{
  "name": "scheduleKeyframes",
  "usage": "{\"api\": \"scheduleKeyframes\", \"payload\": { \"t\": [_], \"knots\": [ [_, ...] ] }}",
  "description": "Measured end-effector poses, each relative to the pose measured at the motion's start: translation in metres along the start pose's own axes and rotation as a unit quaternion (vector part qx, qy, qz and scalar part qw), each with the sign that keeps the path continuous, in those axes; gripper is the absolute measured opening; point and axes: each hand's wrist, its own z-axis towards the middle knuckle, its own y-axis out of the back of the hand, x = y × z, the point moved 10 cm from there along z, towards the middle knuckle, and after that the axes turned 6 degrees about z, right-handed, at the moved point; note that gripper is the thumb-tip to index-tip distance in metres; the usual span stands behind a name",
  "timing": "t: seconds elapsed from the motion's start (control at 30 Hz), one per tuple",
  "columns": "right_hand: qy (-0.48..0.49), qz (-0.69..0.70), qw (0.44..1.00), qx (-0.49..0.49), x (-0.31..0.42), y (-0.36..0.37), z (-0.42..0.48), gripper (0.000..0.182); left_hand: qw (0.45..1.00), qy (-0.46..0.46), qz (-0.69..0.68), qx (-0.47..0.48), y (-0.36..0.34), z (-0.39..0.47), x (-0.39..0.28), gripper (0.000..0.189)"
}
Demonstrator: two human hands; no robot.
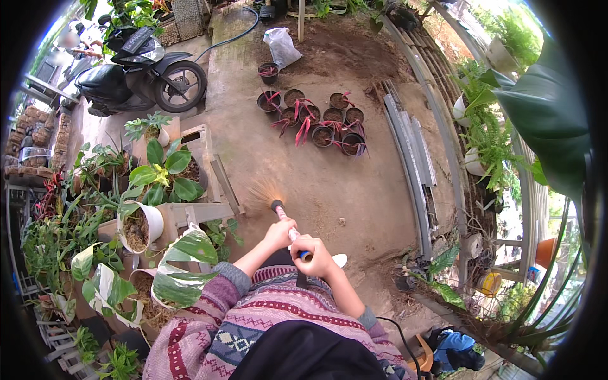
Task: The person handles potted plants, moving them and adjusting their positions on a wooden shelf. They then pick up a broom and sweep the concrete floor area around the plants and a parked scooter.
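Observation:
Both my hands are closed around the handle of a broom [280,212] with a patterned grip. My left hand [279,232] holds it lower down, nearer the head. At the top end, my right hand [311,255] grips close to the blue-rimmed tip. The tan bristles [267,192] fan out against the concrete floor [304,185], beside the leg of a plant stand [227,185]. They look blurred. Small crumbs of debris [341,221] lie on the floor to the right of the broom.
Several black pots with red-leaved plants [323,135] stand ahead, near a white plastic sack [282,47]. Potted plants [161,178] crowd the left side. A parked motor scooter [142,76] is at upper left, with a person [88,50] beyond. Metal channels [403,156] lie along the right.

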Motion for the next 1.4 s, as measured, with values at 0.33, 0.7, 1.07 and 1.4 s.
{"api": "scheduleKeyframes", "payload": {
  "t": [0.33,0.7,1.07,1.4],
  "knots": [
    [0.046,0.041,0.998,0.014,0.122,0.080,-0.034,0.013,0.994,-0.088,0.062,0.005,0.057,-0.012,-0.153,0.027],
    [-0.021,-0.064,0.995,0.079,0.015,-0.005,-0.044,0.008,0.995,-0.067,-0.005,0.080,-0.059,-0.008,-0.032,0.033],
    [0.021,0.012,0.999,-0.040,0.103,0.062,-0.089,0.012,0.990,-0.109,0.083,0.013,0.015,-0.030,-0.151,0.037],
    [-0.062,-0.058,0.992,-0.095,0.015,0.055,-0.129,0.011,0.982,-0.158,0.038,0.101,-0.121,-0.011,-0.121,0.025]
  ]
}}
